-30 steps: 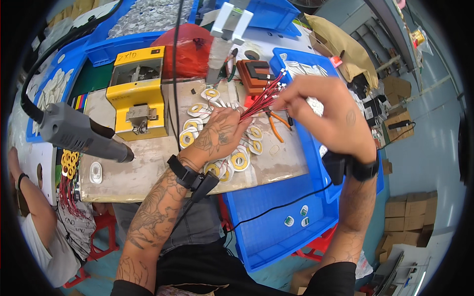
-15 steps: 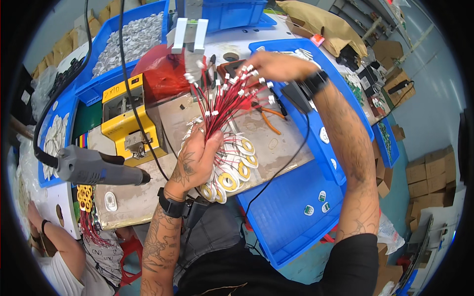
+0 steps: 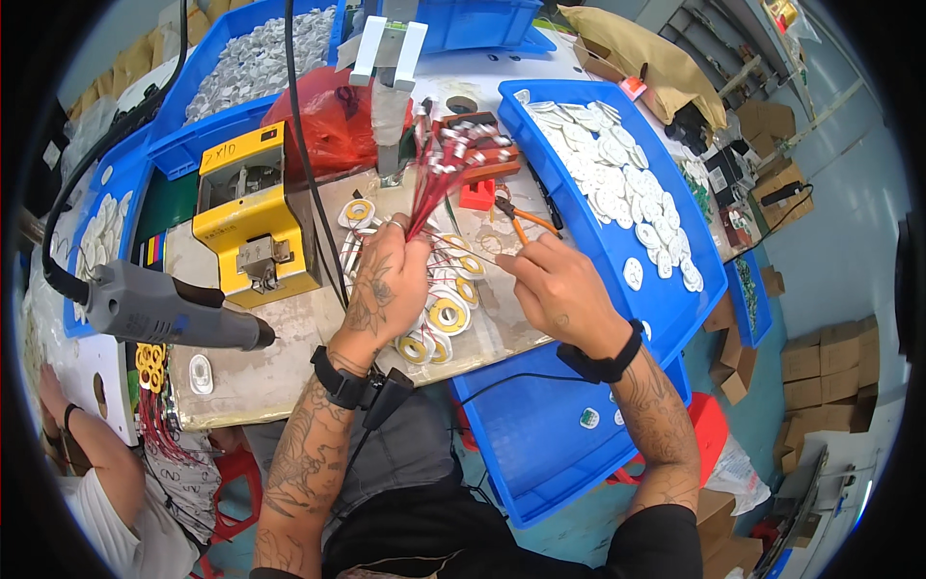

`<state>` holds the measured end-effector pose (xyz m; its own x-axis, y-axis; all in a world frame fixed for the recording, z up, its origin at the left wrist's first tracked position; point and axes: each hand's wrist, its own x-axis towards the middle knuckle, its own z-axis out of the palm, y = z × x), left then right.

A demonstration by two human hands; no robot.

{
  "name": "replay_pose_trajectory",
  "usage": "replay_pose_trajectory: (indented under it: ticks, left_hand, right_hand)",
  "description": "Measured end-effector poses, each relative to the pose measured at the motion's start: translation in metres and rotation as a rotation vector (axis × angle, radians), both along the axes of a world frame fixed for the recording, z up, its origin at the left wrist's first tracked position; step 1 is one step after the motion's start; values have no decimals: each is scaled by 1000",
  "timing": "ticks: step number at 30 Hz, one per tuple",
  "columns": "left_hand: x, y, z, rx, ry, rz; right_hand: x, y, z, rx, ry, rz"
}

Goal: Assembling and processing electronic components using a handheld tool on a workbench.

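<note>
My left hand (image 3: 386, 285) is closed around a thick bundle of red and black wires (image 3: 424, 207). White connectors (image 3: 468, 145) fan out blurred at the bundle's upper end. Below the fist, the wires run to white rings with yellow centres (image 3: 447, 315), which lie on the bench under and beside the hand. To the right, my right hand (image 3: 567, 297) has thumb and forefinger pinched on a thin wire that stretches toward the bundle. Just beyond it are orange-handled pliers (image 3: 526, 220) and a small red block (image 3: 476, 195).
A blue tray of white discs (image 3: 617, 164) stands at right, with another blue tray (image 3: 540, 454) below the bench edge. A yellow fixture (image 3: 253, 217) sits left, near a hanging grey power tool (image 3: 178, 309). At lower left a person's arm (image 3: 96, 434) shows.
My right hand has come down and nearer from the connector ends to the right of the rings, now pinching. The left hand keeps its hold, and the bundle's top has swung.
</note>
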<state>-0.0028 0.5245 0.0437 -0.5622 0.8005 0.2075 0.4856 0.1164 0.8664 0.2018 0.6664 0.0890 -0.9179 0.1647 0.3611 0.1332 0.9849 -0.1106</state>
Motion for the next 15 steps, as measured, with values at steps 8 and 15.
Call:
replay_pose_trajectory:
  ticks: [8,15]
  left_hand:
    - [2,3,-11,10,263,-200]
    - [21,-27,5,243,580,-546]
  right_hand:
    - [-10,-63,68,150,-355,145]
    - [-92,-6,126,-458,-647,563]
